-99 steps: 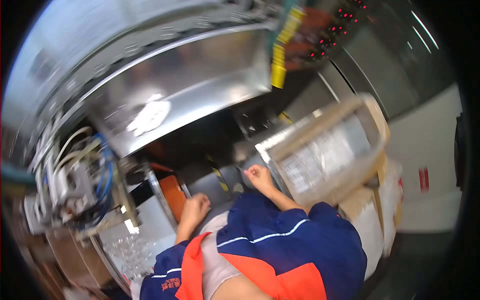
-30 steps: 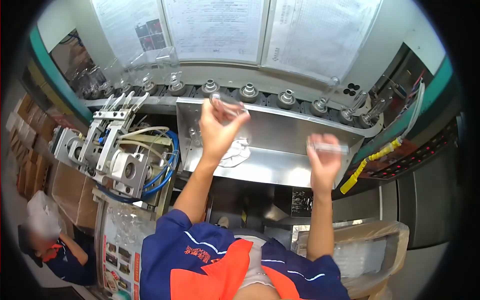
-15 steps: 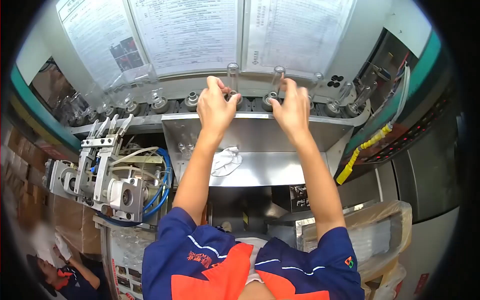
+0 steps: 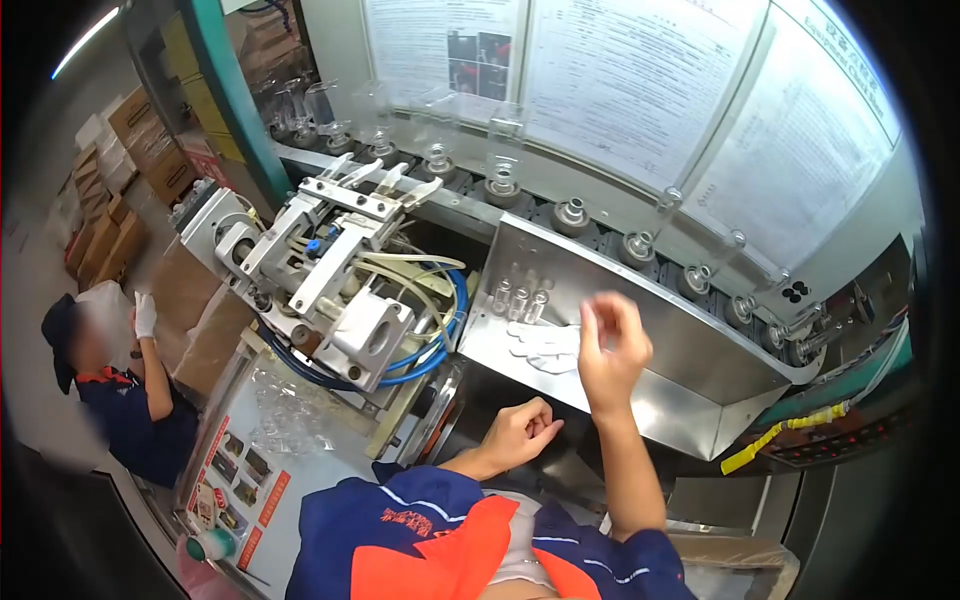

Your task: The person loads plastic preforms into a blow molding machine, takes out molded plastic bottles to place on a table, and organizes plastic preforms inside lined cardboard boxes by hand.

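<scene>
My left hand (image 4: 517, 435) is loosely curled in front of the metal tray (image 4: 655, 405), with nothing visible in it. Raised over the tray, my right hand (image 4: 612, 350) is slightly blurred; its fingers are bent, thumb apart, and it holds nothing I can see. White gloves (image 4: 548, 350) lie in the tray beside several small glass tubes (image 4: 520, 302). Behind the tray runs a conveyor with round metal holders. One holder (image 4: 571, 216) is bare, while a clear glass tube (image 4: 665, 212) stands on the holder to its right. More tubes follow farther right.
A metal machine with clamp arms (image 4: 345, 270) and blue hoses (image 4: 462, 300) stands left of the tray. Clear glass pieces (image 4: 285, 415) lie on a side table (image 4: 340, 450). A co-worker (image 4: 135, 385) is at far left. A yellow-wrapped cable (image 4: 780, 435) hangs at right.
Both hands have left the tubes at the conveyor and come back toward the body, the left one lower. The view has swung left, showing more of the machine and the co-worker.
</scene>
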The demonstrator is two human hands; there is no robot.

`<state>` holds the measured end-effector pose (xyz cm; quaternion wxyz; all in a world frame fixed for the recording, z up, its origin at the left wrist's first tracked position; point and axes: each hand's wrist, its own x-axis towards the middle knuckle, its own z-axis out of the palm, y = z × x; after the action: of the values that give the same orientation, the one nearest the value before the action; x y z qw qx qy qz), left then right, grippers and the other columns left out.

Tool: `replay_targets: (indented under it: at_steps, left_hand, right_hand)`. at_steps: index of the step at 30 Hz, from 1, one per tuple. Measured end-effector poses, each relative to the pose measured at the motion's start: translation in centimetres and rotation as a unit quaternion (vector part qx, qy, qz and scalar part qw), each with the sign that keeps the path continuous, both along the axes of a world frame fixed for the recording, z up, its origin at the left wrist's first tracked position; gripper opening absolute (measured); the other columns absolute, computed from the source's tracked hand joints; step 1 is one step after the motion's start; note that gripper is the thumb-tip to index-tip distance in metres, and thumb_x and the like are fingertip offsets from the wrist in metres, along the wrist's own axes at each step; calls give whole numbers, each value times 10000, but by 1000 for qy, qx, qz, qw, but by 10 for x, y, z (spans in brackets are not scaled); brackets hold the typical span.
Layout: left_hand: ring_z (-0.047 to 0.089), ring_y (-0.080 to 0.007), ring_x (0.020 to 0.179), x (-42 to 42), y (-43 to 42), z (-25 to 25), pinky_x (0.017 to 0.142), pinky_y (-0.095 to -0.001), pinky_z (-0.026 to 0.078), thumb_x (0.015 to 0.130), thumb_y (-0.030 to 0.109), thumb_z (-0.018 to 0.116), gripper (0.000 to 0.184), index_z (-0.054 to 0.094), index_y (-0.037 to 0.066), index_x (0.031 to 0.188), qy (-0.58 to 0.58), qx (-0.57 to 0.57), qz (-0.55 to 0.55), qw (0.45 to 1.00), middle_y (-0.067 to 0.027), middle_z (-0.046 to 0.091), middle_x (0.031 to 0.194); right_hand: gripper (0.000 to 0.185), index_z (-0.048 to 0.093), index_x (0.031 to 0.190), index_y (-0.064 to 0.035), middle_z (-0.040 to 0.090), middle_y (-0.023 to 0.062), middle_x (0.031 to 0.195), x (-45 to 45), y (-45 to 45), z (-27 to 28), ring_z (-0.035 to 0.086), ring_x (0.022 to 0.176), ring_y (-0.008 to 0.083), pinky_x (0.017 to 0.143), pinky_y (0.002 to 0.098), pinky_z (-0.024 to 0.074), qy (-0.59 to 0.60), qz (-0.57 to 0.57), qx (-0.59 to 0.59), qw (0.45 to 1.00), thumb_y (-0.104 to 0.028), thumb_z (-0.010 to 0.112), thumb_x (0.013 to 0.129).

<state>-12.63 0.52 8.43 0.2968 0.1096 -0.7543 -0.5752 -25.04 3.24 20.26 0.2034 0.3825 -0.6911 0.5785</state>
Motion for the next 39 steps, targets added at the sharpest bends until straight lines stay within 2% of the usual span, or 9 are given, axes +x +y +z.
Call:
replay_targets:
  at_steps: [4,6,11,21,25,28,30,32,39]
  left_hand:
    - [446,-59,459,26,-27,22,427,-213,357,781,86,695,198,518,34,709,-6,-44,-12,999,-6,489,556]
    - [449,-88,451,36,-38,26,429,-231,363,781,83,690,195,511,35,717,-7,-41,4,999,-23,475,553]
    - [447,-54,465,52,-50,10,430,-220,357,790,84,684,203,503,31,715,-31,11,50,998,-10,489,548]
    - [427,-34,469,32,-45,19,438,-200,339,782,100,697,200,522,37,710,-40,-7,61,997,17,483,537]
    - [444,-49,461,11,-41,27,432,-210,343,777,104,697,190,535,32,709,-2,-38,61,997,4,500,538]
    - [486,-94,469,-1,-47,45,434,-243,361,737,61,714,172,548,39,698,17,-82,132,988,-38,525,569]
    - [548,-193,533,-15,-61,55,501,-295,429,761,65,687,161,536,24,722,60,-160,219,961,-81,546,619]
    - [539,-231,558,-25,-75,72,519,-327,419,739,43,701,183,521,34,707,93,-218,290,927,-85,536,634]
    - [495,-208,558,-54,-86,102,520,-328,378,741,49,706,205,505,51,703,122,-254,364,888,-55,526,641]
  right_hand:
    - [512,495,1123,21,620,168,962,-14,-90,42,580,854,285,723,367,476,19,-3,51,999,-123,740,697]
    - [666,449,1193,14,643,135,944,-26,-128,45,557,911,309,790,403,453,66,-108,145,981,-246,770,672]
    - [702,449,1174,11,656,134,855,-35,-165,51,561,873,324,783,397,449,25,-126,220,967,-258,795,625]
    - [585,432,1157,-17,643,116,853,-50,-170,42,575,810,287,752,388,457,-3,-75,125,989,-100,738,665]
    - [533,412,1142,-6,629,99,873,-61,-146,65,530,697,138,651,278,457,-113,121,-35,986,-29,714,703]
    - [587,360,1197,22,619,153,965,-56,-85,82,602,873,169,778,280,487,-330,445,-104,826,33,704,722]
    - [645,324,1242,28,601,189,1013,-53,-45,78,606,959,221,848,315,486,-391,525,-80,752,50,702,720]
    - [665,309,1258,34,597,193,1022,-50,-17,63,604,960,240,868,338,485,-440,554,-96,700,60,695,717]
    - [706,329,1252,22,607,159,963,-40,51,39,607,901,202,794,287,481,-436,448,-37,779,30,736,676]
